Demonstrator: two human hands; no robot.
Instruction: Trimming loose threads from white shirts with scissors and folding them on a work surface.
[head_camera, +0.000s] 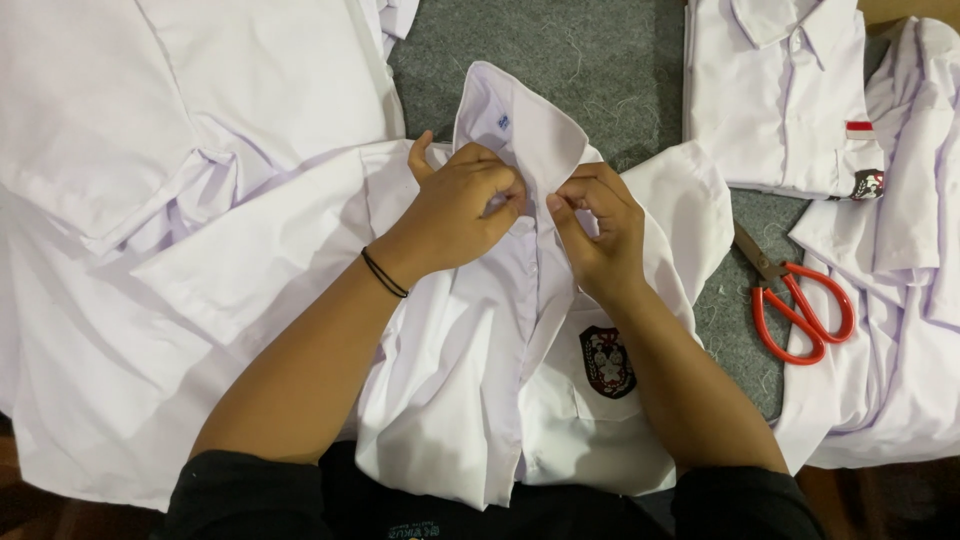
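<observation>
Both hands on white shirt (470, 380), lying front-up at frame centre w/ collar at 12 o'clock. Left hand (462, 205) pinches the placket just below collar (520, 125), fingers closed on fabric. Right hand (600, 235) does the same on the other edge, fingertips nearly touching left's. Dark crest badge (607, 362) on chest pocket, 5 o'clock of hands. Red scissors (795, 305) at 3 o'clock on grey felt (610, 60). More shirts (150, 150) at 9–10.

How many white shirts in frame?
4 at least: one under both hands, one spread at left, one folded top right, one at right edge. The left pile may hide more.
</observation>
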